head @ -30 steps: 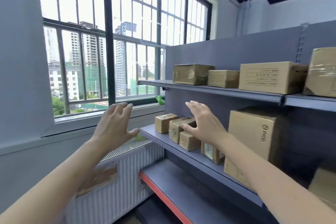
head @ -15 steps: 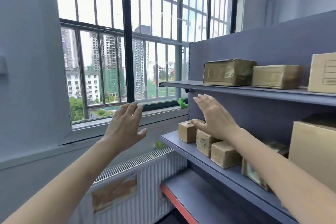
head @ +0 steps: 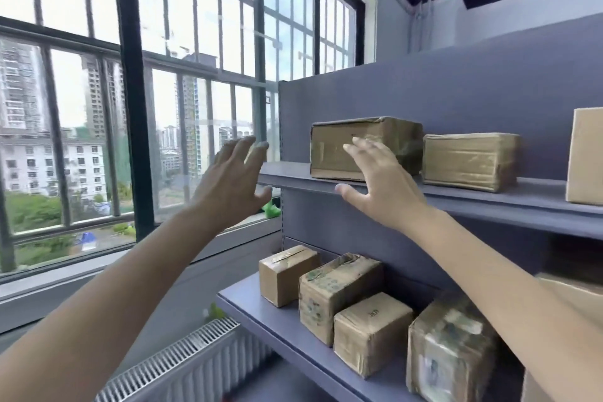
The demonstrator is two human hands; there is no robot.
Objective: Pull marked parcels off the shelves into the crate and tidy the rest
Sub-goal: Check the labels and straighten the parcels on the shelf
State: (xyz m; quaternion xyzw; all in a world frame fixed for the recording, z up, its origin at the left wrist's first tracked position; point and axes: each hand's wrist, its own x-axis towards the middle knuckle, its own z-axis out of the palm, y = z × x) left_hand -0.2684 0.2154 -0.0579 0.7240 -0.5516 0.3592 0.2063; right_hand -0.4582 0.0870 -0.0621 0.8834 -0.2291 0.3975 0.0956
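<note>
brown taped parcel (head: 365, 147) on the upper shelf (head: 489, 202) looks the target; left hand (head: 228, 184) and right hand (head: 381, 188) reach spread, gripping nothing. next: clasp both ends.

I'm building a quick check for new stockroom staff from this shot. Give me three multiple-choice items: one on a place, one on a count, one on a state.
1. Where does the leftmost upper-shelf parcel sit?
A. near the shelf's window end
B. on the radiator
C. on the windowsill

2. How many small boxes stand in the lower shelf's left cluster?
A. one
B. four
C. eight

3. What are the hands doing?
A. both carry a box
B. both open, holding nothing
C. one pinches tape

A: it rests beside the window-side edge.
B: four stand together.
B: left hand and right hand have spread fingers.
</note>
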